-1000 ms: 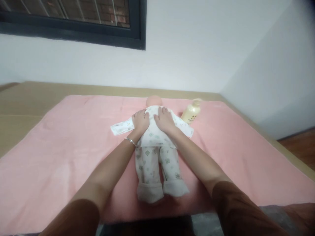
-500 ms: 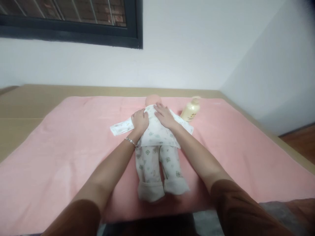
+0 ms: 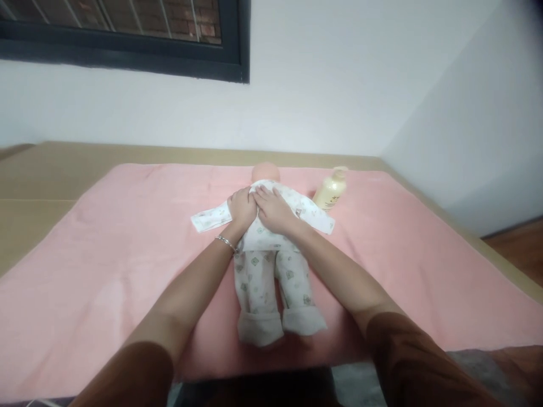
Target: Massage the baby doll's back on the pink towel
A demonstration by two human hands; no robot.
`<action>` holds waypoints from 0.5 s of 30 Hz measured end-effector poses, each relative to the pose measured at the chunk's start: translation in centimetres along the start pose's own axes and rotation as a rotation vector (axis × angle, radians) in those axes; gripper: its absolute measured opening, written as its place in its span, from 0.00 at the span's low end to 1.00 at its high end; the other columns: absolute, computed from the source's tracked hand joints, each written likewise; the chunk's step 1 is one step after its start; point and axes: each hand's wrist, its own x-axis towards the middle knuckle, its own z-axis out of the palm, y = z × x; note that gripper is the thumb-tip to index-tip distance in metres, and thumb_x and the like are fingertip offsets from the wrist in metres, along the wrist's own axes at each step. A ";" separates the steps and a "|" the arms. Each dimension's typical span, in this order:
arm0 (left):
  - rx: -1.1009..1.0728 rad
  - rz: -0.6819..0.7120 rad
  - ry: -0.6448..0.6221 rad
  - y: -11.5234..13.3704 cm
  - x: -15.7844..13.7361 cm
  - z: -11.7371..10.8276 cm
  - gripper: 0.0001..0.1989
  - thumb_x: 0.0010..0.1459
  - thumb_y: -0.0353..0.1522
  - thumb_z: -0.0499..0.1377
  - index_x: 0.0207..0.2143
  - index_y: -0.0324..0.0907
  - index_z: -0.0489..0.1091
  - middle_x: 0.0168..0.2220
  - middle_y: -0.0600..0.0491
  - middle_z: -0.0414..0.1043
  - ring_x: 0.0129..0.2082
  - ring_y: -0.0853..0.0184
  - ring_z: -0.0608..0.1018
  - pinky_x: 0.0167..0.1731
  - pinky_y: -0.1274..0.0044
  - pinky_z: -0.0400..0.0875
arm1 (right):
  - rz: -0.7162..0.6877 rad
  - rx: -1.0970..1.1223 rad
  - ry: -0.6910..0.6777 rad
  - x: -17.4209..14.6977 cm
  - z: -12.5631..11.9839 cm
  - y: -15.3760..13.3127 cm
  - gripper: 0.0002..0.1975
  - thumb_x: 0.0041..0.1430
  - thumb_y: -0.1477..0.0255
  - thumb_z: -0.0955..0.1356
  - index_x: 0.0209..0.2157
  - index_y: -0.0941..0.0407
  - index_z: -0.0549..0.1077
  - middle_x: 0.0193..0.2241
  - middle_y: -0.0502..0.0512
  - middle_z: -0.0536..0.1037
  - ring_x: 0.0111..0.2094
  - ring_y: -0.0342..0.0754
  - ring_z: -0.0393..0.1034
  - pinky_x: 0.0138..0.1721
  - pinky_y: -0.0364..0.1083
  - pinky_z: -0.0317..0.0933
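A baby doll (image 3: 265,171) lies with its head away from me, its bald head bare at the top. It wears a white patterned top (image 3: 265,240) and matching trousers (image 3: 259,282) with turned-up cuffs. My left hand (image 3: 243,206) curves over the doll's upper left side by the sleeve, holding it there; some of its fingertips are hidden. Flat on the upper back rests my right hand (image 3: 274,209), fingers stretched out, their tips close to my left thumb. Both sleeves of the top spread out sideways.
A pale yellow bottle (image 3: 330,192) stands just beyond the right sleeve. Under the doll, a pink cloth (image 3: 139,254) covers much of the light wooden surface (image 3: 38,175). A white wall (image 3: 318,85) with a dark-framed window (image 3: 235,42) rises behind.
My right hand has slid left across the doll's upper back, from near the right shoulder to beside my left hand. The left hand stays in place on the doll.
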 end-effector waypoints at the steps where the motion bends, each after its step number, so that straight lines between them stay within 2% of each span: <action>1: -0.001 0.003 -0.002 0.0 0.0 0.0 0.21 0.65 0.32 0.43 0.49 0.48 0.74 0.51 0.50 0.78 0.54 0.57 0.75 0.58 0.64 0.63 | -0.022 0.038 -0.009 0.2 -0.2 0.8 0.31 0.66 0.73 0.56 0.69 0.62 0.58 0.71 0.60 0.54 0.74 0.55 0.41 0.74 0.61 0.32; 4: -0.021 0.001 0.001 0.1 0.0 0.0 0.21 0.66 0.34 0.44 0.52 0.46 0.73 0.54 0.49 0.77 0.57 0.57 0.74 0.61 0.63 0.61 | 0.031 0.133 0.006 1.0 -0.5 3.4 0.27 0.69 0.66 0.55 0.67 0.52 0.63 0.72 0.52 0.51 0.75 0.57 0.36 0.72 0.66 0.32; 7: -0.034 -0.016 -0.003 0.1 0.1 0.1 0.23 0.66 0.35 0.44 0.56 0.44 0.71 0.58 0.49 0.74 0.60 0.57 0.72 0.64 0.63 0.58 | 0.174 0.164 0.036 1.4 -0.5 4.8 0.28 0.71 0.61 0.54 0.69 0.49 0.59 0.74 0.52 0.45 0.75 0.59 0.32 0.72 0.67 0.33; 9: -0.035 -0.022 -0.009 0.2 0.1 0.1 0.24 0.66 0.35 0.44 0.56 0.44 0.71 0.58 0.49 0.74 0.60 0.58 0.71 0.64 0.64 0.58 | 0.305 0.134 0.045 1.4 -0.5 4.4 0.32 0.71 0.59 0.54 0.71 0.56 0.53 0.74 0.59 0.44 0.75 0.62 0.34 0.72 0.65 0.36; 12: -0.041 -0.026 -0.015 0.1 0.2 0.1 0.24 0.66 0.35 0.44 0.56 0.44 0.72 0.58 0.49 0.74 0.61 0.58 0.71 0.66 0.63 0.56 | 0.515 0.013 0.056 0.6 -0.2 2.1 0.39 0.70 0.57 0.54 0.70 0.73 0.49 0.71 0.77 0.48 0.73 0.67 0.41 0.71 0.63 0.40; 13: -0.044 -0.029 -0.017 0.1 0.2 0.1 0.23 0.66 0.35 0.44 0.56 0.44 0.72 0.59 0.49 0.74 0.61 0.58 0.71 0.66 0.62 0.55 | 0.552 -0.032 0.060 0.2 -0.1 1.1 0.40 0.70 0.58 0.54 0.68 0.78 0.49 0.69 0.81 0.50 0.72 0.68 0.44 0.71 0.63 0.41; 15: -0.048 -0.034 -0.018 0.0 0.3 0.1 0.23 0.66 0.35 0.44 0.55 0.45 0.71 0.59 0.49 0.74 0.61 0.59 0.71 0.67 0.61 0.53 | 0.521 -0.104 0.077 -0.6 0.2 -0.8 0.40 0.69 0.60 0.56 0.67 0.81 0.50 0.68 0.85 0.51 0.71 0.71 0.46 0.71 0.63 0.41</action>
